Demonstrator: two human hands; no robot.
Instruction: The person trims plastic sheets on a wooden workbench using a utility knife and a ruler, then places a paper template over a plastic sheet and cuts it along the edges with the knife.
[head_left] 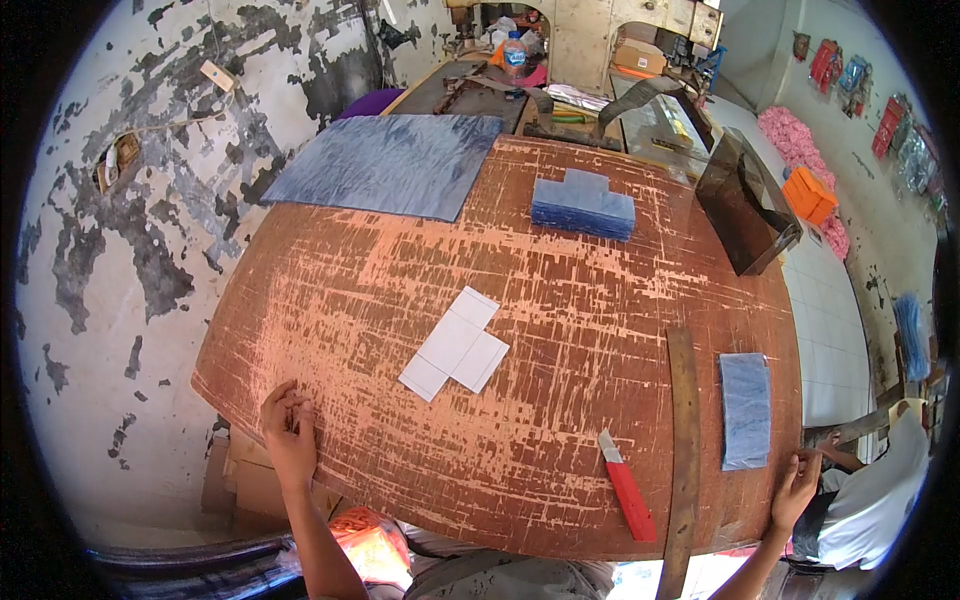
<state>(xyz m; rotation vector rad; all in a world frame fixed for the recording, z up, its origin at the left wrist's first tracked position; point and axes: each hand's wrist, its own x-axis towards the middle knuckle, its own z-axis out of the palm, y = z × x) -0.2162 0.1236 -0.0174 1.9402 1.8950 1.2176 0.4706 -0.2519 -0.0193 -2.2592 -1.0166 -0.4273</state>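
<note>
Watching remotely, I find the white cutout (440, 352) flat mid-frame, the red knife (628, 500) lower right near the long ruler (683, 430). I judge work idle; grasping either calls for reaching inward. At the board's (350, 450) lower-left edge, my left hand (291, 440) curls loosely; lower right, my right hand (793, 495) is half-open near the blue piece (745, 410). Both look empty.
</note>
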